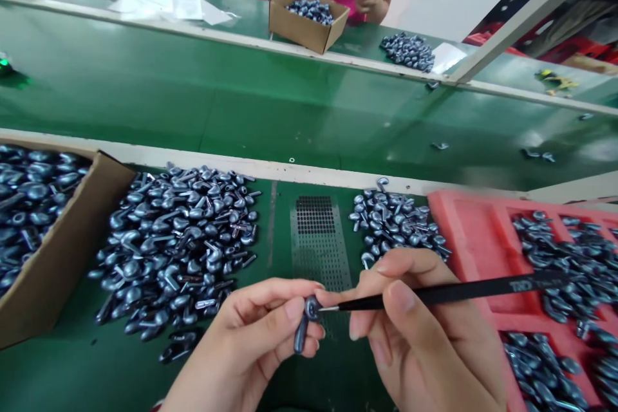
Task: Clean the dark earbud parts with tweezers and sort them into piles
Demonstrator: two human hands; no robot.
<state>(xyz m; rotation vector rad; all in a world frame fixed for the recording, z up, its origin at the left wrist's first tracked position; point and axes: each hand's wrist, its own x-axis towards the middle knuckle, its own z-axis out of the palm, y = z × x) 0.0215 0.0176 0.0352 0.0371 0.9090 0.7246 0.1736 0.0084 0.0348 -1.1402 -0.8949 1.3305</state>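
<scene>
The left hand (261, 335) pinches a small grey earbud shell (304, 325) just above the green bench (96, 373) while the right hand (425, 341) grips black tweezers (449, 295), tip touching the shell's head; a steady shell and light, precise pressure probably serve best.

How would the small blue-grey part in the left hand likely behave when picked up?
The part looks glossy, so probably slippery; the left hand pinches it with several fingers. It seems light and stiff, undeformed in the grip. Its round head might roll, but the stem should stop it.
</scene>
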